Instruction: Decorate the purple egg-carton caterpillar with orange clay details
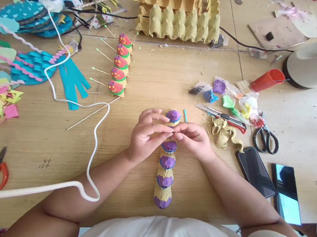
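Observation:
A strip of egg carton [166, 171] lies lengthwise before me, its humps topped with purple clay [167, 162]. Blue edging and small dark dots show on several humps. Over its upper part, my left hand [146, 134] and my right hand [196, 140] meet at the fingertips. Each pinches thumb against forefinger on a tiny dark bit, too small to name. The left hand's other fingers are lifted and curved. My hands partly hide the second hump. A thin blue stick tool [185, 115] rests just right of the top hump.
Clay packets [210, 96], a utility knife [223, 117], carton scraps [223, 133], black scissors [266, 138] and phones [256, 171] lie at right. A finished-looking red-and-green carton caterpillar [120, 64] stands beyond. A white cable [96, 136] crosses the left side. Egg cartons [184, 23] sit at the back.

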`<state>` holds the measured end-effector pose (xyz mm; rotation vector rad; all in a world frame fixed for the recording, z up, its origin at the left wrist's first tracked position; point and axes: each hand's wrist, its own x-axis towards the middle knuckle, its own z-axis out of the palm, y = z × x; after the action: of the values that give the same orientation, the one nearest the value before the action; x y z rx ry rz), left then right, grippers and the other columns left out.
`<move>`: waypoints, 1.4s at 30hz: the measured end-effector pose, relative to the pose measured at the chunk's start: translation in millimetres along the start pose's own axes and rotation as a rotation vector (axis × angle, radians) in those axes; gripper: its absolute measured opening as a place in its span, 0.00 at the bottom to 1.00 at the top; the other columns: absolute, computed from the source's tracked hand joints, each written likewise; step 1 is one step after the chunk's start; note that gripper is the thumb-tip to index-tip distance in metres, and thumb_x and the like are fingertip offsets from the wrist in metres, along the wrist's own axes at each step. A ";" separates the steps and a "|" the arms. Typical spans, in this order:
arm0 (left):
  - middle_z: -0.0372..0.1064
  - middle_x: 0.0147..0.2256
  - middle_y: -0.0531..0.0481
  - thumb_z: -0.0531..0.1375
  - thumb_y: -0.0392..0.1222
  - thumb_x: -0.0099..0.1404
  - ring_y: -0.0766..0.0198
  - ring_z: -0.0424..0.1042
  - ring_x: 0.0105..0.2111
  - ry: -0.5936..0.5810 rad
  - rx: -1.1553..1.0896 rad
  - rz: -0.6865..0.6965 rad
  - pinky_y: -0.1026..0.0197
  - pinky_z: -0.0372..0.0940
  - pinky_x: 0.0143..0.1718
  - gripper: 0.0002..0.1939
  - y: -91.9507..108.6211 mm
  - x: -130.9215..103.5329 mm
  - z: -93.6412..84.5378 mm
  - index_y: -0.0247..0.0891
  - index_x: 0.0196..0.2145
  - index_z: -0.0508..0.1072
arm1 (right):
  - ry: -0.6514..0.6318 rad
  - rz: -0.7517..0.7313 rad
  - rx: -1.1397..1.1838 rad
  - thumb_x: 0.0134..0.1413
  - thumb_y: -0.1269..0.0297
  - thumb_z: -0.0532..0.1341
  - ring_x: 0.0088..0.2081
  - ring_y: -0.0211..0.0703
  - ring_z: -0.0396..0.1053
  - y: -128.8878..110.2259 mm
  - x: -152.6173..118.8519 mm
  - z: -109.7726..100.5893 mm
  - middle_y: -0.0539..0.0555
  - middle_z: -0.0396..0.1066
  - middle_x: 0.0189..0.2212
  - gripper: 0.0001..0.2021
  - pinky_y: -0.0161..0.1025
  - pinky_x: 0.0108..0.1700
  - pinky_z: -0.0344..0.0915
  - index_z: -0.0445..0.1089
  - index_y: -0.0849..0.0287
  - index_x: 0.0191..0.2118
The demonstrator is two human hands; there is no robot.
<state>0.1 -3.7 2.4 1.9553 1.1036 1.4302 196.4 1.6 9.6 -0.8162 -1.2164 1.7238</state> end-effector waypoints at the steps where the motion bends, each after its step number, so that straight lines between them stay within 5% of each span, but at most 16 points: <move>1: 0.76 0.44 0.51 0.66 0.41 0.69 0.56 0.69 0.57 0.003 0.007 -0.004 0.44 0.67 0.62 0.02 0.2 0.1 0.0 0.48 0.37 0.80 | 0.003 0.005 -0.001 0.57 0.56 0.73 0.34 0.37 0.76 0.6 -0.1 0.0 0.51 0.79 0.33 0.12 0.34 0.38 0.77 0.79 0.58 0.40; 15: 0.77 0.43 0.51 0.65 0.40 0.70 0.57 0.70 0.55 -0.020 0.084 0.052 0.44 0.67 0.61 0.04 3.4 -0.2 -0.2 0.49 0.40 0.80 | 0.043 -0.042 -0.063 0.55 0.52 0.73 0.31 0.36 0.74 6.1 0.7 2.7 0.50 0.77 0.31 0.15 0.34 0.35 0.74 0.75 0.58 0.37; 25: 0.74 0.47 0.49 0.67 0.42 0.68 0.55 0.68 0.57 -0.001 0.135 0.027 0.43 0.63 0.64 0.05 2.6 -1.6 0.0 0.46 0.41 0.76 | 0.177 -0.464 -0.704 0.62 0.64 0.69 0.31 0.39 0.75 -0.4 1.8 -2.2 0.53 0.81 0.33 0.01 0.38 0.36 0.73 0.79 0.54 0.38; 31: 0.73 0.47 0.48 0.67 0.45 0.68 0.54 0.66 0.59 -0.038 0.173 -0.024 0.43 0.61 0.66 0.04 3.6 -0.8 1.1 0.46 0.37 0.77 | 0.157 -0.523 -0.778 0.62 0.66 0.69 0.33 0.41 0.77 -1.0 3.2 -5.8 0.53 0.82 0.34 0.03 0.38 0.39 0.74 0.80 0.52 0.40; 35: 0.72 0.48 0.47 0.66 0.46 0.70 0.55 0.69 0.57 -0.049 0.022 -0.117 0.45 0.64 0.64 0.05 1.7 -1.5 1.2 0.45 0.38 0.78 | 0.119 -0.454 -0.628 0.60 0.64 0.70 0.34 0.41 0.77 -0.3 4.5 -7.3 0.54 0.81 0.33 0.02 0.39 0.40 0.75 0.80 0.54 0.38; 42: 0.71 0.52 0.43 0.65 0.52 0.69 0.52 0.71 0.60 -0.275 -0.364 -0.231 0.44 0.68 0.63 0.11 -8.0 -2.5 -0.6 0.47 0.46 0.76 | -0.078 -0.037 -0.142 0.52 0.52 0.75 0.28 0.36 0.74 0.2 6.0 -12.6 0.50 0.77 0.27 0.15 0.34 0.31 0.74 0.77 0.59 0.33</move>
<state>-3.4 -1.3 -4.9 1.6462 0.8444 1.1097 204.7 11.9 5.2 -0.8108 -1.4107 1.6672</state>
